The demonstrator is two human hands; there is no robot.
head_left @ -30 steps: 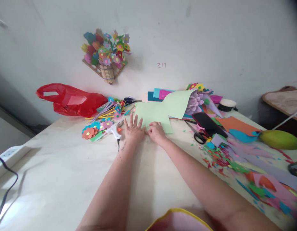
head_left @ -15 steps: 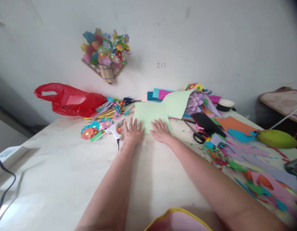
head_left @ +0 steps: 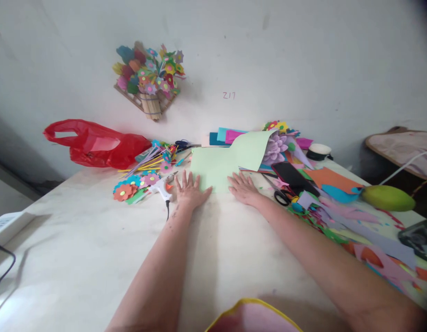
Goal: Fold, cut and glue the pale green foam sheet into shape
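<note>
A pale green sheet (head_left: 213, 168) lies on the table, its right part curving up over other sheets and a purple flower (head_left: 275, 148). My left hand (head_left: 190, 190) rests flat at the sheet's front left corner, fingers spread, thumb on the paper. Flat at the front right edge is my right hand (head_left: 244, 188), fingers apart and tips touching the sheet. Both hands are open and hold nothing. Just left of my left hand lies a white glue gun (head_left: 161, 188) with a black cord. Scissors (head_left: 280, 196) lie to the right of my right hand.
Foam flowers (head_left: 125, 190), flower stems and a red plastic bag (head_left: 99, 145) are at the left. On the right lie a black phone (head_left: 296, 179), colourful scraps (head_left: 341, 216) and a yellow-green oval object (head_left: 388, 198). A power strip (head_left: 8, 226) sits at the left edge.
My right hand has slid to the right along the sheet's front edge, widening the gap between my hands. My left thumb has spread outward. The view has shifted slightly.
</note>
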